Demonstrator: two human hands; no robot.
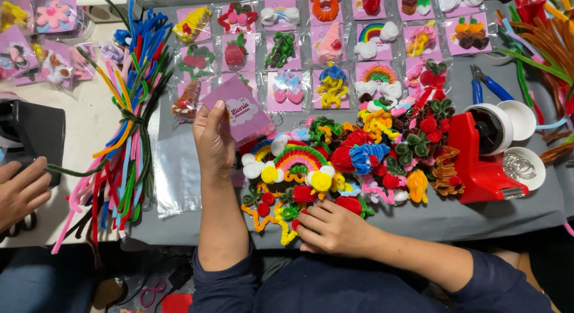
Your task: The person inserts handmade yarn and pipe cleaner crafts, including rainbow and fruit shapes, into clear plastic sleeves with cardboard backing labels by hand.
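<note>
Head view: right hand point(332, 229) nearest, low on the grey tabletop point(478, 220), fingers curled together onto a red-and-green fuzzy ornament point(306, 195) at the near edge of the pile of pipe-cleaner ornaments point(371, 157); looks pinched, grip partly hidden. Left hand point(213, 139) farther back, left of pile, fingers pinching pink backing card point(239, 113), long axis tilted up-left to down-right. Ornament lies down-right of card; right hand is nearer. Another person's hand point(21, 190) far left.
</note>
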